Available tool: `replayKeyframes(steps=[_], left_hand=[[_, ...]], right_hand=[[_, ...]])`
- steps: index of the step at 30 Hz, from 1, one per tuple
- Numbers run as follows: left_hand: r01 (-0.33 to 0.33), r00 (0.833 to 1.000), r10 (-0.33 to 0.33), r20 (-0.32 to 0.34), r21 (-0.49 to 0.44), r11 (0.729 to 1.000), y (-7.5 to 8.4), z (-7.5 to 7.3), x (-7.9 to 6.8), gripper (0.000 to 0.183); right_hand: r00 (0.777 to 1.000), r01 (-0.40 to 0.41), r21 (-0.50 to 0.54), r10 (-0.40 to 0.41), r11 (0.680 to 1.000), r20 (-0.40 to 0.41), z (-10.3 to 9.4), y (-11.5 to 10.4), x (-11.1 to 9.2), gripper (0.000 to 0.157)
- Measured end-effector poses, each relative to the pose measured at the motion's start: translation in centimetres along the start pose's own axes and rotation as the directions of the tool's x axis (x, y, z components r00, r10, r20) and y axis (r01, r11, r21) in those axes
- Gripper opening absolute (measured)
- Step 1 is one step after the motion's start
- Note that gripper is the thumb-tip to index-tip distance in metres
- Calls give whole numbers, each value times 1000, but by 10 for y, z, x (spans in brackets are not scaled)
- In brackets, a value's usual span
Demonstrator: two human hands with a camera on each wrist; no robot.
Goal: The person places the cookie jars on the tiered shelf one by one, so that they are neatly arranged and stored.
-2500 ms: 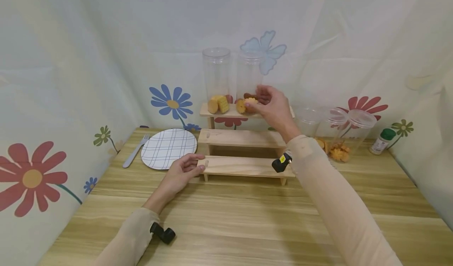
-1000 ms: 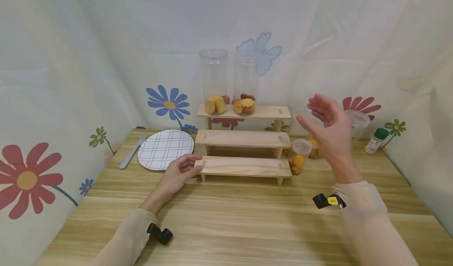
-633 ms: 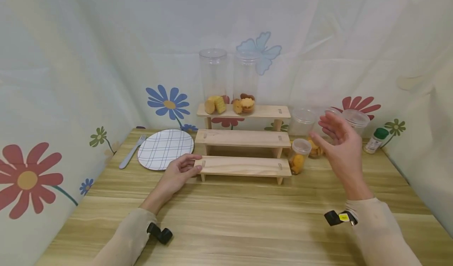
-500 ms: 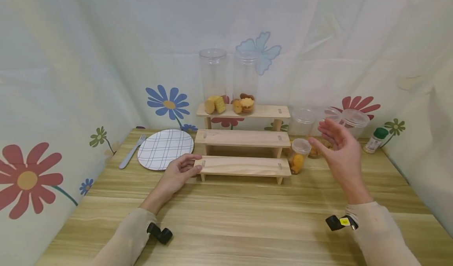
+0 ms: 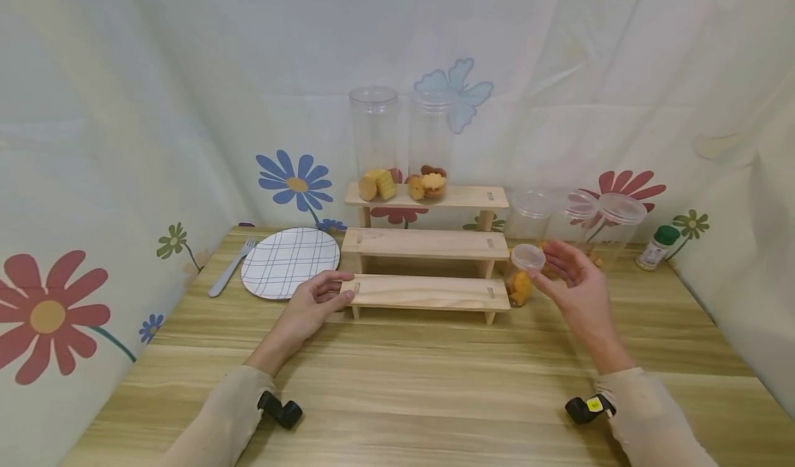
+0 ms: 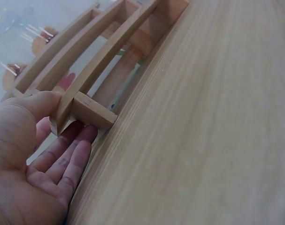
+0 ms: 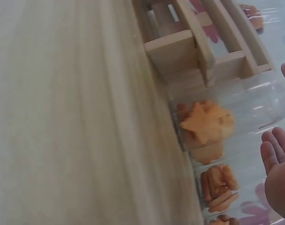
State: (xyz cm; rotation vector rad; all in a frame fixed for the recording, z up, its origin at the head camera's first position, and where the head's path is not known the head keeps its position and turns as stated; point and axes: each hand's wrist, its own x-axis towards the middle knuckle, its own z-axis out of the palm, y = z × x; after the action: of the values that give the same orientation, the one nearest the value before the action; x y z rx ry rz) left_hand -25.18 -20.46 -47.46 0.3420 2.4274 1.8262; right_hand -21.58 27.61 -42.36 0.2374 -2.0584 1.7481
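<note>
A three-tier wooden display shelf [image 5: 428, 291] stands on the table. My left hand [image 5: 313, 305] grips the left end of its lowest tier; in the left wrist view the thumb lies on the board's edge and the fingers [image 6: 69, 161] are beneath, by the support leg. My right hand [image 5: 577, 291] is spread beside a small lidded clear jar [image 5: 526, 259] at the shelf's right end. Star-shaped and other biscuits [image 7: 205, 123] lie in that jar. In the right wrist view my right fingers [image 7: 273, 145] are extended near the jar's top, with a gap between fingers and thumb.
Two tall clear jars, a left one [image 5: 374, 132] and a right one [image 5: 433, 136], hold biscuits on the top tier. Three more clear jars [image 5: 531, 222] stand behind my right hand. A green-capped shaker [image 5: 658, 247] is farther right; a checked plate [image 5: 290, 263] and a fork [image 5: 232, 268] lie left.
My right hand has left the right-hand jar on the top tier, drawn back to the right, then lowered and moved left beside the small jar. The left hand keeps its grip.
</note>
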Motion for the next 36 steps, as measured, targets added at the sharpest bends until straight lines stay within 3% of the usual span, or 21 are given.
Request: replayKeyframes(steps=[13,23,36], left_hand=[[0,1000,0,0,-19,1000,-1,0,1,45],[2,1000,-2,2,-25,1000,-1,0,1,45],[-8,1000,8,-3,-8,1000,-2,0,1,45]], right_hand=[[996,-72,-105,77,992,49,11,17,-2,69],[990,-111,-175,125,978,72,11,26,-3,63],[991,-88,-170,104,982,87,12,31,-5,61]])
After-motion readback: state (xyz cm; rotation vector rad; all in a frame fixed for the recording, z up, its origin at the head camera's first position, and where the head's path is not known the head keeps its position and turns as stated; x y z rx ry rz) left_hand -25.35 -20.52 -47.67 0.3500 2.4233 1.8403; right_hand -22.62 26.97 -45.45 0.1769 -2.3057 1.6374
